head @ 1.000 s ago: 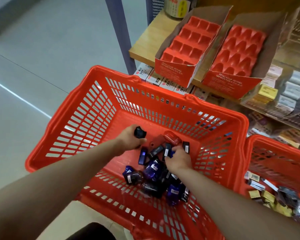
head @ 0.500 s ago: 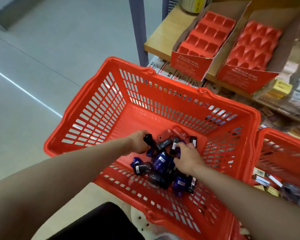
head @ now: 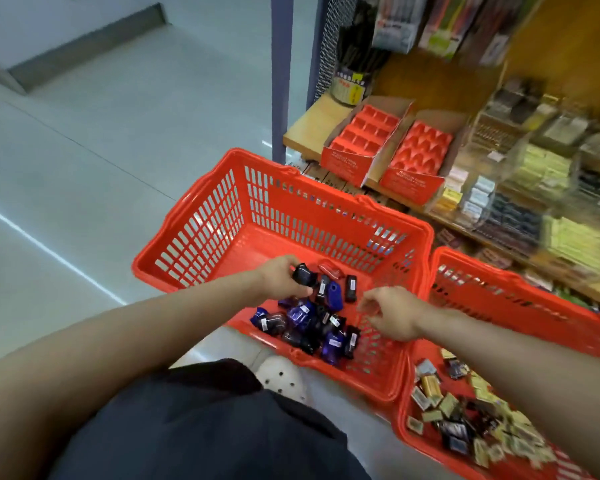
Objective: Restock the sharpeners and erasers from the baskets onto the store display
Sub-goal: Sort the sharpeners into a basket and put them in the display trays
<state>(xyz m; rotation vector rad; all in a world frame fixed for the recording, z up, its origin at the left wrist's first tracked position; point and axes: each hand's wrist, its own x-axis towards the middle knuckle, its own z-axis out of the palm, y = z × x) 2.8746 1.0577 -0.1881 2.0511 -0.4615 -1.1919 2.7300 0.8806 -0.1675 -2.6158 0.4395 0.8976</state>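
While both hands were down in the heap half a second ago, we now find them lifted and drawn apart over the red basket (head: 201, 233). We record the left hand (head: 281, 280) gripping a black sharpener (head: 303, 274), which shows just beyond its fingertips, clear of the pile. We record the right hand (head: 392, 313) with fingers loosely curled and nothing visible in them; blur at the fingertips leaves a very small item possible, but we see none. The remaining sharpeners (head: 309, 320), black, blue and one red, lie heaped between and below the two hands, nearer the left.

We note the view has tipped up, so the shelf now shows: two red display trays (head: 364, 133) stand well beyond both hands, their pockets empty as far as we can see. A second basket (head: 499, 289) holding the erasers (head: 465, 424) sits to the outside of the right forearm, untouched.

Our judgement: one sharpener has been picked and is ready to go up to a tray, the right hand came away with nothing, and restocking has scarcely begun, with both heaps still to be shelved
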